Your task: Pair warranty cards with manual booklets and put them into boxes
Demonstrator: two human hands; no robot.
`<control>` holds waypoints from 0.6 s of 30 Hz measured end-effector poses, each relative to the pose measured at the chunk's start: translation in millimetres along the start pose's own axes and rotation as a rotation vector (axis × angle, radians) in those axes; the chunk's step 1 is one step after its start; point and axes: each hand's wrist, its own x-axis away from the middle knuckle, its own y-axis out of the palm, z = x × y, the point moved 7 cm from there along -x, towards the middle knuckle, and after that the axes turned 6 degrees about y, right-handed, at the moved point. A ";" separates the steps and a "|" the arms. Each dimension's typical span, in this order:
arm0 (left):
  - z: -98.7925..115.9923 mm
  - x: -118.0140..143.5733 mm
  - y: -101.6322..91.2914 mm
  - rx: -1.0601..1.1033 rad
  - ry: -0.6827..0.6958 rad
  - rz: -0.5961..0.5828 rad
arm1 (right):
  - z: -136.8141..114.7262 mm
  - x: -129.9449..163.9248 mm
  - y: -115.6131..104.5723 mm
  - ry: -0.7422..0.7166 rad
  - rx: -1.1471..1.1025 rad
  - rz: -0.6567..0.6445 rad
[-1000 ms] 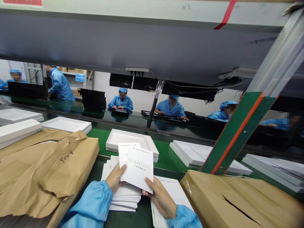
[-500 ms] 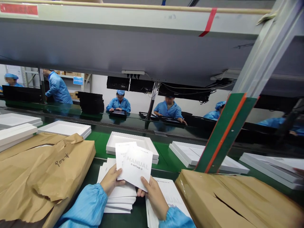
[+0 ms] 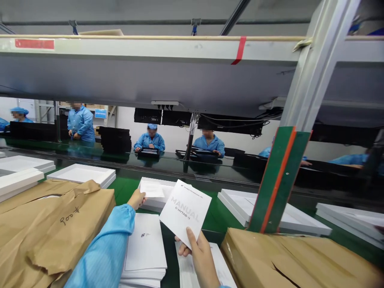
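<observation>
Paper leaflet (image 3: 153, 190), now apart from manual (image 3: 186, 211); both flat, rectangular

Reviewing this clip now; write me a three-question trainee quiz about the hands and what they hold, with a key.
1. Which hand holds the booklet marked MANUAL?
2. True or false: the left hand is gripping a brown paper package.
3. Fill in: the word printed just below MANUAL is ____.

Key:
1. The right hand.
2. False; it holds white paper by the edge.
3. HYTAB.
</observation>
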 end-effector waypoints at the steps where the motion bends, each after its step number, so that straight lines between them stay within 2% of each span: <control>1: -0.6 -4.7 0.5 0.013 -0.036 -0.014 | 0.8 -0.3 0.1 0.003 -0.004 -0.001; 5: 0.9 -14.8 0.1 0.082 -0.095 -0.013 | 5.8 -2.3 1.2 0.035 -0.017 -0.019; 10: 4.5 -12.9 -6.7 0.190 0.027 0.121 | 14.2 -3.6 -0.7 0.098 -0.029 0.005; 13: 4.6 2.3 -15.0 0.231 0.131 0.180 | 13.7 -3.7 -6.9 0.125 -0.045 0.028; 18: -3.7 43.4 -23.0 0.213 0.256 0.124 | -9.9 -26.0 -30.6 0.056 0.015 0.118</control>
